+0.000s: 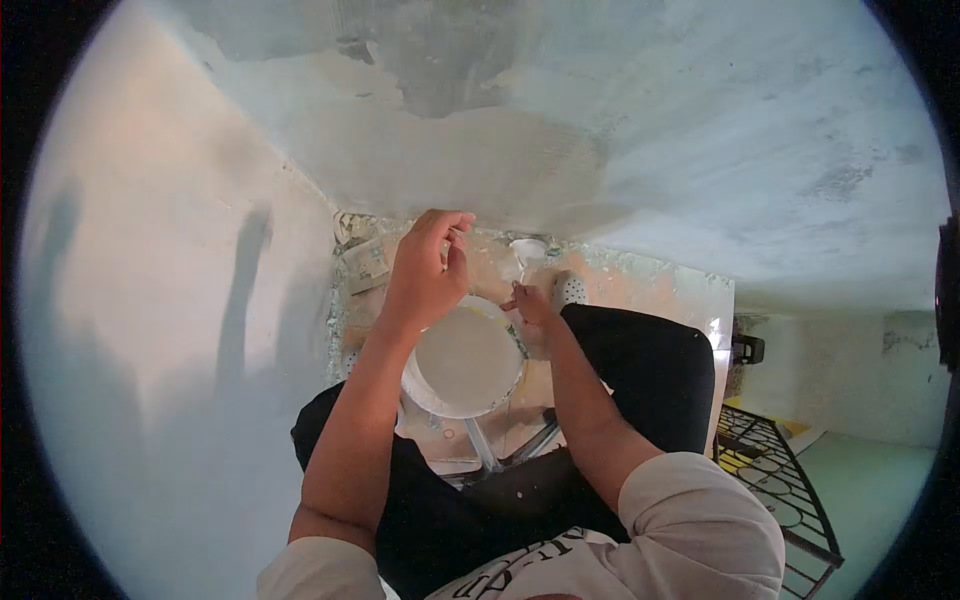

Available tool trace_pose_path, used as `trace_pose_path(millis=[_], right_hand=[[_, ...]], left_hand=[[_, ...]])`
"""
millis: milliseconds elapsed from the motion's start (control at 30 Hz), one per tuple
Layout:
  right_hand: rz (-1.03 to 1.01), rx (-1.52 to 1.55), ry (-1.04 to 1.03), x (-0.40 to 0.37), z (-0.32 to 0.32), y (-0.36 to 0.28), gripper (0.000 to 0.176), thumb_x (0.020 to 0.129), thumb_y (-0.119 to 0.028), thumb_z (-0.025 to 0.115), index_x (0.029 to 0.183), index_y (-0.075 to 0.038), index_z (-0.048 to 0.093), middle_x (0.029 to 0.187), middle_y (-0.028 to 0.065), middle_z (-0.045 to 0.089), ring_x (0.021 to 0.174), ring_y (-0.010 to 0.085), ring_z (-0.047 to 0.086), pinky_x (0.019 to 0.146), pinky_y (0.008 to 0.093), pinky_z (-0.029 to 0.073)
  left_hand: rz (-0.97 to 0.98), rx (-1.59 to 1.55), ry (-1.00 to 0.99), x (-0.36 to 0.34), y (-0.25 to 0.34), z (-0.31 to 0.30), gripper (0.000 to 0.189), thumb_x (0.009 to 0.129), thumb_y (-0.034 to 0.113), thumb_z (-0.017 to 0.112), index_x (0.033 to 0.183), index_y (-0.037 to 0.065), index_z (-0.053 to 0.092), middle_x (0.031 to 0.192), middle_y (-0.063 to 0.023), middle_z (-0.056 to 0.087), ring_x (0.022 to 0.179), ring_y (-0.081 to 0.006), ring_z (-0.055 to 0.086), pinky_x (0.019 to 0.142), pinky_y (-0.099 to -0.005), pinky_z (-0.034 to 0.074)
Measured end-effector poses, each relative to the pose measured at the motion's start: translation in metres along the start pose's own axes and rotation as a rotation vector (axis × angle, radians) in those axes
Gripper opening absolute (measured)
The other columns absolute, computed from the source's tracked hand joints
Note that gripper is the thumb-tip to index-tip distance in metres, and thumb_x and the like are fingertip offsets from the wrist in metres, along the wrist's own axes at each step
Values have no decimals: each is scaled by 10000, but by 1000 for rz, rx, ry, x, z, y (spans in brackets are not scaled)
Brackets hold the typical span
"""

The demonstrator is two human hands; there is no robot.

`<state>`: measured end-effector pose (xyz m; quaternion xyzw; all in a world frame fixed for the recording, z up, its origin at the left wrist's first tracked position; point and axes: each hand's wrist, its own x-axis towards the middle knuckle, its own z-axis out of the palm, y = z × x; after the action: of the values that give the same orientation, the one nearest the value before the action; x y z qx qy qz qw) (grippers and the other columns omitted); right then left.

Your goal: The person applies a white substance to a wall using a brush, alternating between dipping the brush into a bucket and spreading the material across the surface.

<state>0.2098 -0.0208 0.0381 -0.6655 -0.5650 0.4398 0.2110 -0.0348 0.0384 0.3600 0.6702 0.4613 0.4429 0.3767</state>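
Note:
My left hand (430,265) is raised above the far left rim of a round white bucket (411,385), its fingers curled in towards the thumb. Whatever lies between those fingers is too small to make out. At the bucket's far right side is my right hand (532,304), lower, with bent fingers close together near the rim. What it grips, if anything, is not clear. Smooth off-white material (468,358) fills much of the bucket. A small white patch or object (528,249) lies beyond my right hand, by the wall's foot.
Patchy plastered walls (640,140) stand ahead and at left (170,270). My black-clad knees flank the bucket, with metal legs (483,446) in front of me. A perforated shoe (570,288) is on the stained floor. Dark metal railing (790,475) runs at the lower right.

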Motion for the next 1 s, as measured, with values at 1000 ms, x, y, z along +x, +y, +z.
trace_pose_path(millis=[1000], right_hand=[[-323,148,711,36,-75,-245,416,988,-271,310,730,20,458,596,108,461,524,193,439,503,340,368]], left_hand=[[-9,-9,-23,-3,8,-2,327,741,-86,478,1033,34,565,934,-101,591,780,-201,583,594,-289,475]])
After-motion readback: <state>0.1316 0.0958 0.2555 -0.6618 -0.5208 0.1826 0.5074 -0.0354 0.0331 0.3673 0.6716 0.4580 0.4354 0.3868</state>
